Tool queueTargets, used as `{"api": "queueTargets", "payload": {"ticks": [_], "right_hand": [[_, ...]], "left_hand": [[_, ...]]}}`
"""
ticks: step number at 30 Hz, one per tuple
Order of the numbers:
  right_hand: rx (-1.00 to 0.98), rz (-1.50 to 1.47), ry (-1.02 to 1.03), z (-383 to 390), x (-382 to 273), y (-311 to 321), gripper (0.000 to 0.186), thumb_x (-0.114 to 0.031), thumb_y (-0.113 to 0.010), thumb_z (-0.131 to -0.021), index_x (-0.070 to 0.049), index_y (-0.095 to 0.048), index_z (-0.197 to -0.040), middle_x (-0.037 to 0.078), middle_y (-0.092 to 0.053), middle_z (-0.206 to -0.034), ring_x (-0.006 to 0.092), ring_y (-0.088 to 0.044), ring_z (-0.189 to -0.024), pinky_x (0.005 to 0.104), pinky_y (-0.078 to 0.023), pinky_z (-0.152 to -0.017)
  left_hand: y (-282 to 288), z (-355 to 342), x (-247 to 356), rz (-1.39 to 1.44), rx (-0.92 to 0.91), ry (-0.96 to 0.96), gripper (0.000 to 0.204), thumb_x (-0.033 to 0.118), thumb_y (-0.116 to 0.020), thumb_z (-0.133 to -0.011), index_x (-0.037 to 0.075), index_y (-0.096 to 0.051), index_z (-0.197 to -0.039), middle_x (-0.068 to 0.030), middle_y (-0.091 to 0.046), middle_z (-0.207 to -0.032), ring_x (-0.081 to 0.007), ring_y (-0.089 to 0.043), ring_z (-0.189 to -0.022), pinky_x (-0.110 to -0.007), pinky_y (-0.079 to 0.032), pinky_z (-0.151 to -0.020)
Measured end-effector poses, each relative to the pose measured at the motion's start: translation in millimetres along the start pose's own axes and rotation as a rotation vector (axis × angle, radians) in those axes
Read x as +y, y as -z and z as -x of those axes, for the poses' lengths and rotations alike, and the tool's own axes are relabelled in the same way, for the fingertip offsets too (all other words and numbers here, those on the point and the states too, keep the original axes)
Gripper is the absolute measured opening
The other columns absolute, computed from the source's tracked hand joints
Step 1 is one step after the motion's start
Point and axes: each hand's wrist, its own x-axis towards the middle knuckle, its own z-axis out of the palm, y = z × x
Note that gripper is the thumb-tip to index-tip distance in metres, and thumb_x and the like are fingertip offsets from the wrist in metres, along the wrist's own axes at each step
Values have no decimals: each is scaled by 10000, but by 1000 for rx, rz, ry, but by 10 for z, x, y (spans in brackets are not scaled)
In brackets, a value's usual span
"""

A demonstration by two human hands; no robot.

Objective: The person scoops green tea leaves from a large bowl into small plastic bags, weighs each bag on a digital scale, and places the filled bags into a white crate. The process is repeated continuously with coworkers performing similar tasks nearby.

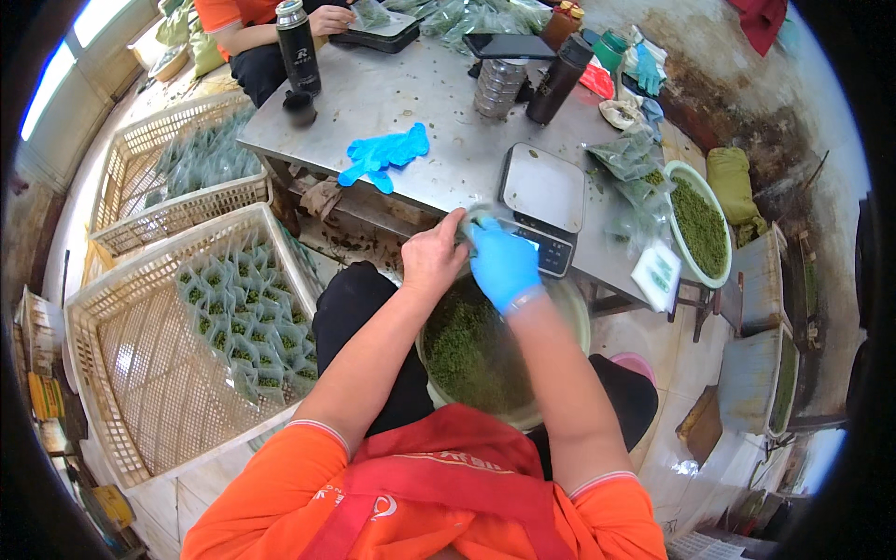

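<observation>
My bare left hand (434, 254) and my blue-gloved right hand (504, 261) meet at the table's near edge. Fingers of both are closed on a small clear plastic bag (478, 217), blurred by motion; its contents cannot be made out. Below them, between my knees, a pale round basin (577, 322) holds small green berries (467, 350), partly hidden by my right forearm. Just beyond my right hand lies a digital scale (543, 189) with a bare white plate. A loose blue glove (387, 157) rests on the metal table (448, 159), left of the scale.
Left on the floor, a plastic crate (140, 448) holds rows of filled bags (247, 322); another crate (177, 210) stands behind. Clear bags (630, 177) and a tub of green berries (700, 229) are at right. Flasks (299, 56) stand on the table; a co-worker's hand (331, 19) is across it.
</observation>
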Motion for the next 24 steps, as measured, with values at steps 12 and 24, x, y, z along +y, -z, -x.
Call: {"api": "queueTargets", "payload": {"ticks": [12, 24], "right_hand": [[-269, -130, -101, 50, 1, 49, 254, -143, -512, -799, -143, -562, -1048, 141, -558, -1062, 331, -611, -754, 443, -500, -635], [364, 315, -496, 713, 2257, 720, 351, -118, -595, -741, -98, -613, -1090, 166, -557, -1162, 339, -496, -1099, 409, -408, -937]], "left_hand": [[-55, 29, -26, -84, -25, -131, 678, 118, -636, -646, 99, -412, -1286, -141, -634, -846, -322, -616, -705, -406, -481, -611], [43, -86, 7, 304, -71, 387, 651, 448, -645, -766, 85, -421, -1258, -86, -643, -1063, -254, -641, -864, -336, -473, -769]]}}
